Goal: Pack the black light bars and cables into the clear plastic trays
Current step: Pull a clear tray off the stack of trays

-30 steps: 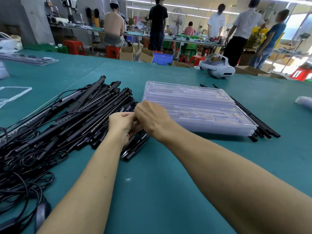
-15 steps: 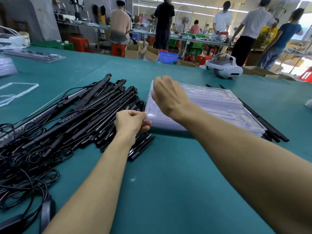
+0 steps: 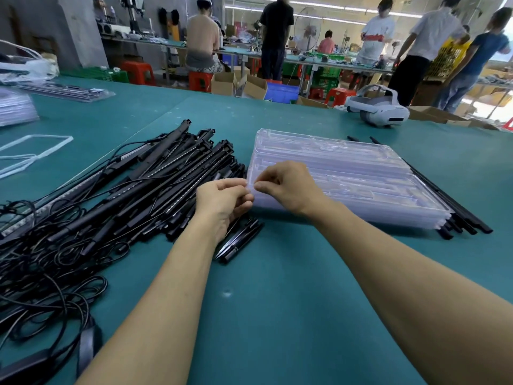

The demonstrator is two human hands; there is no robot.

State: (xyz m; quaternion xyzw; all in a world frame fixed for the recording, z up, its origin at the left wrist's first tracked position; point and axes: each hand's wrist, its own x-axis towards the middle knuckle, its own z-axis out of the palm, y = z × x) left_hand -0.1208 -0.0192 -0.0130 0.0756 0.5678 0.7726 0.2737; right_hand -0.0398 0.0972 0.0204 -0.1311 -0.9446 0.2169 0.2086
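A stack of clear plastic trays (image 3: pixel 347 173) lies on the green table (image 3: pixel 277 301), right of centre. A big pile of black light bars (image 3: pixel 155 187) spreads on the left, with tangled black cables (image 3: pixel 47 262) at its near end. My left hand (image 3: pixel 222 201) and my right hand (image 3: pixel 288 187) meet at the stack's near left corner, and both pinch the thin edge of the top tray there. More black bars (image 3: pixel 460 220) stick out from under the stack on the right.
A white headset (image 3: pixel 380 107) sits at the table's far right. Other clear trays (image 3: pixel 14 107) and a white frame (image 3: pixel 33 151) lie at the far left. Several people work at benches behind the table. Two loose black bars (image 3: pixel 238 243) lie by my left wrist.
My right hand came back from above the tray stack to its near left corner. My left hand rose off the bars, and both now pinch the top tray's edge.
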